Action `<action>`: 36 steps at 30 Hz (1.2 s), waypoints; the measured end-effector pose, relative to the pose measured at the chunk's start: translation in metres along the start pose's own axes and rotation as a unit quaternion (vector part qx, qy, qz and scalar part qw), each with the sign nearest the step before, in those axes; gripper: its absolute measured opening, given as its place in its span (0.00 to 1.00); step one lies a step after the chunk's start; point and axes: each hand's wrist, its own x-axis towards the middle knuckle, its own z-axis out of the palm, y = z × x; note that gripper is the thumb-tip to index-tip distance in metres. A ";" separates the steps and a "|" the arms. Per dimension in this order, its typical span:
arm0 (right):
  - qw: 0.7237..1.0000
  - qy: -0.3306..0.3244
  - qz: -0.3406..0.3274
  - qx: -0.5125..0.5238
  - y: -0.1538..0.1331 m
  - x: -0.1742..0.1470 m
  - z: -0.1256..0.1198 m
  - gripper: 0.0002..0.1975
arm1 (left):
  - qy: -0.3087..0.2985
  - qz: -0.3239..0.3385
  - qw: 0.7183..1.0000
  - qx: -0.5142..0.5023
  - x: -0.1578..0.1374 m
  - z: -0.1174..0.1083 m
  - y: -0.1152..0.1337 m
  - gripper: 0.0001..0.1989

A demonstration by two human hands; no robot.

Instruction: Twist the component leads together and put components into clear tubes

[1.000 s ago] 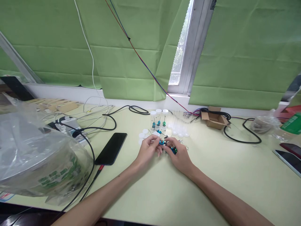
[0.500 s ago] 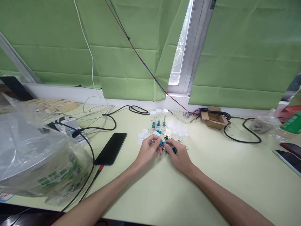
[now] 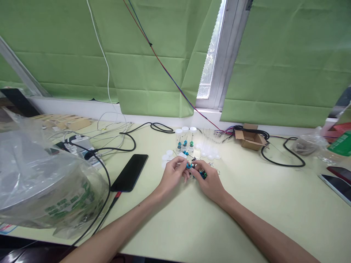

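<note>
My left hand [image 3: 174,171] pinches a small blue metal part [image 3: 188,166] with a thin shaft, above the table. My right hand [image 3: 207,179] comes in from the other side, thumb and fingertips pinched at the part's right end; a small dark piece seems to be between them. Green and blue metal parts [image 3: 203,174] lie under and beside the right fingers, partly hidden. Behind the hands stand several clear tubes with white caps [image 3: 192,130], each holding a blue or green part. Another blue part [image 3: 185,153] lies in front of those tubes.
White caps [image 3: 165,157] lie left of the hands, others [image 3: 210,157] to the right. A black phone [image 3: 129,173] and a bulky plastic bag [image 3: 49,182] occupy the left side. Black cables [image 3: 161,128] run along the back. A small cardboard box [image 3: 249,140] sits back right.
My right fingertips have shifted very slightly at the blue part's right end. My left hand stays in place, holding the part.
</note>
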 end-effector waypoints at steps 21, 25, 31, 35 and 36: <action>1.000 -0.005 -0.011 -0.017 0.005 -0.001 0.002 0.10 | -0.015 -0.001 1.000 0.009 0.000 0.001 0.002 0.11; 0.999 -0.007 -0.018 -0.029 0.005 0.001 0.002 0.13 | -0.020 0.005 1.000 0.020 -0.001 0.001 0.001 0.12; 0.999 -0.006 -0.024 -0.036 0.007 0.002 0.002 0.16 | -0.024 0.015 0.999 0.021 -0.001 0.002 -0.001 0.11; 0.999 0.007 -0.015 -0.028 0.004 0.001 0.002 0.11 | -0.017 0.007 1.000 0.014 -0.001 0.001 -0.001 0.12; 1.000 0.013 -0.013 -0.024 0.003 0.001 0.001 0.09 | -0.014 0.005 1.000 0.011 0.000 0.001 -0.001 0.12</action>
